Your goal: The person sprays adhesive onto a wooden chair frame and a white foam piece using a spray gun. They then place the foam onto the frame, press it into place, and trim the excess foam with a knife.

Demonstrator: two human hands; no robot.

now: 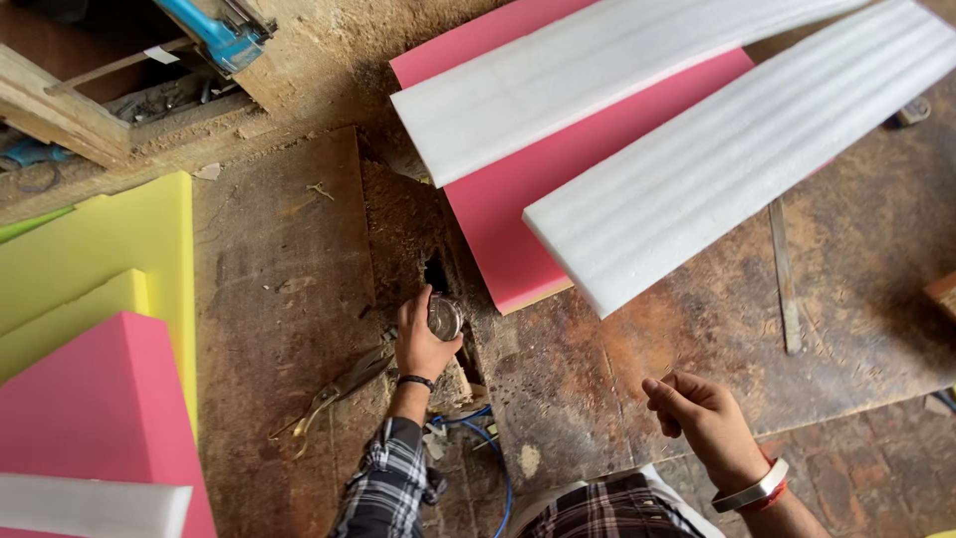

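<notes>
My left hand reaches down to a dusty wooden workbench and grips a small shiny metal tin beside a dark gap in the boards. My right hand hovers lower right with the fingers curled in loosely, thumb against fingertips; whether anything small is pinched there I cannot tell. A pink foam sheet lies just beyond the tin, with two long white foam strips resting across it.
Yellow foam sheets, a pink foam block and a white foam piece are at the left. Scissors lie by my left wrist. A blue power tool sits top left. A blue cable runs below the bench.
</notes>
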